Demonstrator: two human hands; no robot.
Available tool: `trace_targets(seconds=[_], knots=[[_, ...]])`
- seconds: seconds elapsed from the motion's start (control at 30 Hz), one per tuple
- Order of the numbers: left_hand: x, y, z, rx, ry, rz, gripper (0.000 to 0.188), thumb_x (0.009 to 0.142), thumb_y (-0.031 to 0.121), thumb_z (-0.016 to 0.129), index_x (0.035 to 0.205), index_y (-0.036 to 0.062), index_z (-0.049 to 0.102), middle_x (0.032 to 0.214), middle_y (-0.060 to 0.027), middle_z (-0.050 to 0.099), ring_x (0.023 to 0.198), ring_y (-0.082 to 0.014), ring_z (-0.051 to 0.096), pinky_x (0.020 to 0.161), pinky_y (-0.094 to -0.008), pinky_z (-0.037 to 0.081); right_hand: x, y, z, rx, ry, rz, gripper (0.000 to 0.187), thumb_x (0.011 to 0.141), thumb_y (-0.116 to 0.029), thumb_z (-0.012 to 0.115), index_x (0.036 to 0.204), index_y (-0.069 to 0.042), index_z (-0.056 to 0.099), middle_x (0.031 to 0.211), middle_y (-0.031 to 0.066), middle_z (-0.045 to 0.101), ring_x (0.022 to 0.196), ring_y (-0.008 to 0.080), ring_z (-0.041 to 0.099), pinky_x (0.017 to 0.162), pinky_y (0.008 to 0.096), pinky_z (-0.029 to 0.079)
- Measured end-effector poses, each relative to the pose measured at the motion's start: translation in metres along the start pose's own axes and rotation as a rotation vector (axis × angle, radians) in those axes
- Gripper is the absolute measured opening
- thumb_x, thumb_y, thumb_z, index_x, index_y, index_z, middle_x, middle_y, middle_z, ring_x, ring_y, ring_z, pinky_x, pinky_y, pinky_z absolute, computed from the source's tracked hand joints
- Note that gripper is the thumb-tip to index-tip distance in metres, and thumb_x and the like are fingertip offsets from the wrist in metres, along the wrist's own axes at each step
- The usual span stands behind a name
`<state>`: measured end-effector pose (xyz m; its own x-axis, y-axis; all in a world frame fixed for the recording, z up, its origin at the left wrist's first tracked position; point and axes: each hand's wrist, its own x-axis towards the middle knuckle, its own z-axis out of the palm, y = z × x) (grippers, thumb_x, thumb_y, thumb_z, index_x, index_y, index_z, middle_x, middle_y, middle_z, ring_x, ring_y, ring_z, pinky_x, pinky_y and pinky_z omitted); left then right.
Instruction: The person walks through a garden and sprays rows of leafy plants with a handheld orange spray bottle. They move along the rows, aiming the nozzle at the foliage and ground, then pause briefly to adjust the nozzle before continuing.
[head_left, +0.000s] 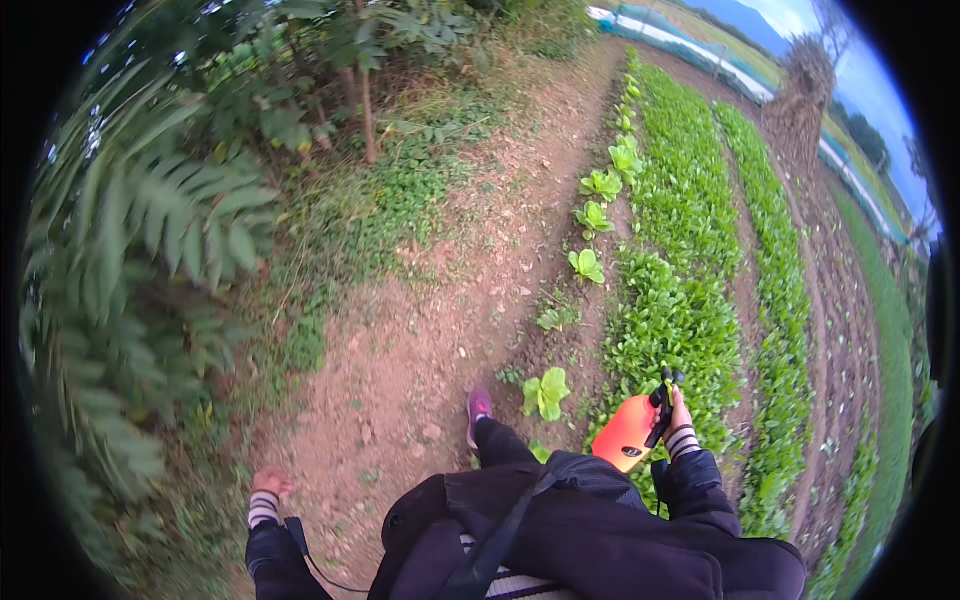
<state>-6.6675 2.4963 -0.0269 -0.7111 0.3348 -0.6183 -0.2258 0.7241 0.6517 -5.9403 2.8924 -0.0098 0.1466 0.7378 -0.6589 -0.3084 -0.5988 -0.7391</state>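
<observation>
Head camera view shows the right hand point(681, 410) wrapped around the black trigger top of an orange spray bottle point(621, 432), which hangs beside the leafy green bed point(690, 300). Out over the dirt path point(390, 400), the left hand point(271, 484) is loosely open, holding nothing; near the person's foot point(478, 408) grows a pale lettuce point(546, 394).

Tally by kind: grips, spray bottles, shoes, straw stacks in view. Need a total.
Grips: 2 (left grip holding nothing, right grip around the bottle's black handle)
Orange spray bottle: 1
Pink-purple shoe: 1
Straw stack: 1
Total: 5
</observation>
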Motion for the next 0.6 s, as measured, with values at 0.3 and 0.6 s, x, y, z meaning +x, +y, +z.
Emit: trace_targets(seconds=[0.3,0.6], knots=[[0.133,0.104,0.017,1.582,-0.859,-0.049,0.037,0.069,0.04,0.059,0.084,0.0066,0.064,0.083,-0.0109,0.063,0.08,-0.0242,0.059,0.075,-0.0356,0.045,0.183,-0.004,0.108,-0.001,0.295,0.01,0.05,0.075,-0.057,0.051,0.065,-0.009,0.045,0.048,0.0034,0.044,0.038,0.0168,0.044,0.037,0.029,0.04],[0.345,0.35,0.253,1.656,-0.99,0.073,0.021,0.074,0.028,0.051,0.084,0.0104,0.059,0.084,-0.0062,0.056,0.08,-0.0226,0.054,0.068,-0.0359,0.042,0.34,-0.181,0.226,0.262,0.252,-0.037,0.045,0.082,-0.053,0.044,0.076,-0.009,0.046,0.052,0.004,0.046,0.043,0.0178,0.046,0.042,0.03,0.04]])
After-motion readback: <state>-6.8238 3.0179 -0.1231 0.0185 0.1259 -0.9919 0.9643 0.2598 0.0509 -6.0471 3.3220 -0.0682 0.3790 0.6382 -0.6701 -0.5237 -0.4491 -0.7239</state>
